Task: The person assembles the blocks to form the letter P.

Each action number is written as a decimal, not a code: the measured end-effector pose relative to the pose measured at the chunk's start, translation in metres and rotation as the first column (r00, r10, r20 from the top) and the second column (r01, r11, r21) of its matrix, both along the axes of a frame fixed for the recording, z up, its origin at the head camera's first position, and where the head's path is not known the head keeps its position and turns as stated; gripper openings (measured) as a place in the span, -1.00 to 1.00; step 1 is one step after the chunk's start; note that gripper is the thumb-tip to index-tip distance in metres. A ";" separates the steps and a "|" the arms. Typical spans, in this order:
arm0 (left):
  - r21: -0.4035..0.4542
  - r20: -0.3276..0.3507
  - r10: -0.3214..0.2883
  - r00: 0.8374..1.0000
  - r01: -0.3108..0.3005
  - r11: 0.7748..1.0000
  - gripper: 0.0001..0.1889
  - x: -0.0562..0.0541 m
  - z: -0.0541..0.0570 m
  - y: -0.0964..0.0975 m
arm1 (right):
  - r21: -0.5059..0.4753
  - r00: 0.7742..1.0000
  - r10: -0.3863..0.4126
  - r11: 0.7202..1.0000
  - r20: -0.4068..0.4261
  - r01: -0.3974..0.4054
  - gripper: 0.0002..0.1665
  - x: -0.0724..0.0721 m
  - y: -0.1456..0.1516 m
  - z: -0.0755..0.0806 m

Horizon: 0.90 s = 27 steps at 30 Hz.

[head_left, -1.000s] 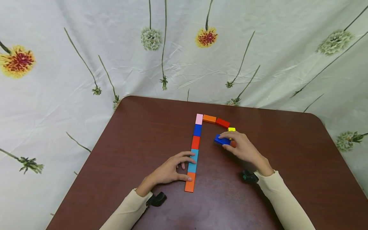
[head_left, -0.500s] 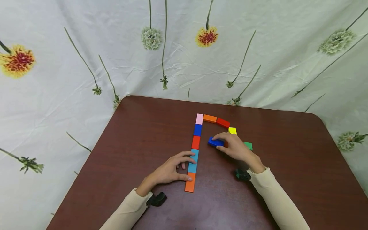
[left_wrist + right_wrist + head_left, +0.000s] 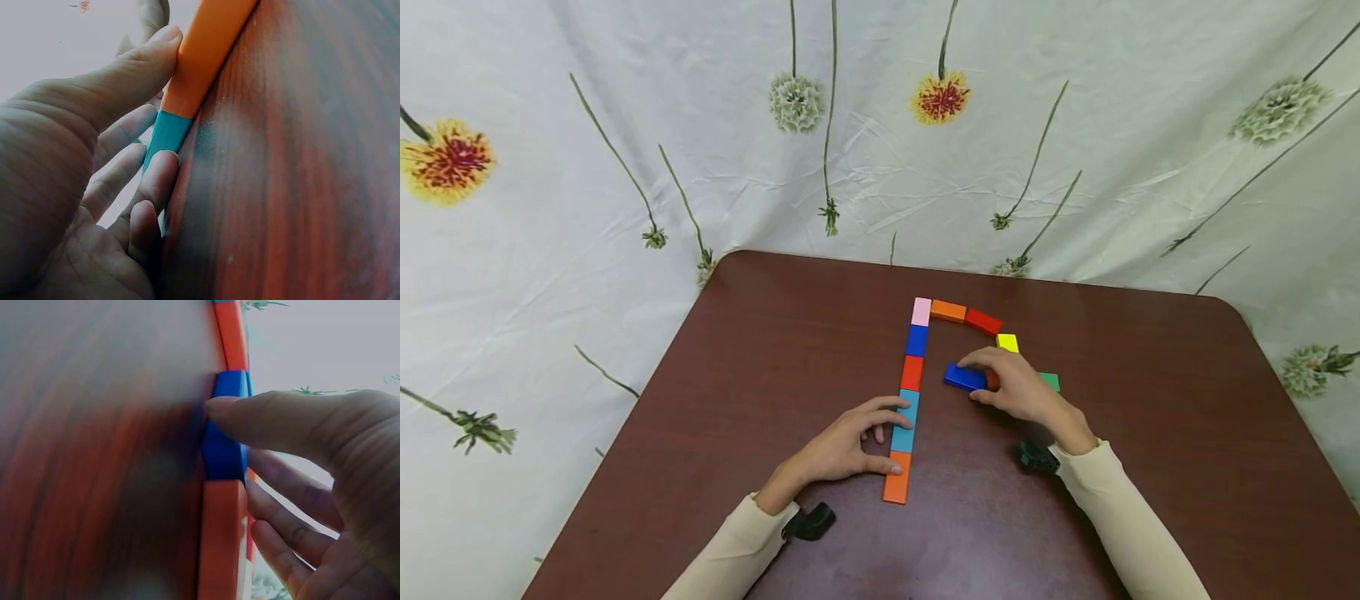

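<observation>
In the head view, a straight row of flat coloured blocks runs up the table. My left hand (image 3: 842, 442) rests on its near end, fingertips on the light blue block (image 3: 903, 437) and thumb on the orange block (image 3: 896, 490). The left wrist view shows the thumb along the orange block's side (image 3: 200, 62). My right hand (image 3: 1026, 396) pinches a blue block (image 3: 964, 377) between thumb and forefinger, right of the row. In the right wrist view, an orange-red block (image 3: 222, 544) lies end to end with the blue block (image 3: 225, 450), partly hidden by the hand in the head view.
From the pink block (image 3: 921, 312) at the row's far end, an orange block (image 3: 948, 311), a red block (image 3: 983, 322), a yellow block (image 3: 1007, 342) and a green block (image 3: 1048, 382) curve to the right. A floral cloth (image 3: 850, 150) hangs behind the brown table (image 3: 760, 333).
My right hand has moved left with the blue block, bringing it closer to the row, and the green block has come into sight. My left hand has stayed in place.
</observation>
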State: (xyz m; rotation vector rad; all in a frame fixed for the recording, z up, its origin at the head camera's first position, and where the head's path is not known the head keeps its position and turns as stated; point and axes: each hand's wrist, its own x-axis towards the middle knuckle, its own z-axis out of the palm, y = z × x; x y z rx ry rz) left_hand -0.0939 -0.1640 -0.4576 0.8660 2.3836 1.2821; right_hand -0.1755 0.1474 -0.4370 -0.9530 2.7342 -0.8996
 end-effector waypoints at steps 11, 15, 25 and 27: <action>-0.005 0.009 0.010 1.000 -0.010 1.000 -0.49 0.001 0.000 0.000 | 0.010 1.000 -0.011 1.000 0.027 0.011 -0.48 0.001 0.007 0.001; -0.003 0.009 0.008 1.000 -0.008 1.000 -0.50 0.002 0.000 0.000 | 0.023 1.000 -0.014 1.000 0.020 0.014 -0.48 0.000 0.008 0.000; -0.013 0.003 0.010 1.000 -0.010 1.000 -0.49 0.000 0.000 0.001 | 0.027 0.999 -0.019 0.999 0.025 0.019 -0.49 0.000 0.009 0.000; -0.015 0.003 0.011 1.000 -0.011 1.000 -0.49 0.000 0.000 0.000 | 0.027 0.999 -0.022 0.999 0.029 0.022 -0.50 0.000 0.010 -0.001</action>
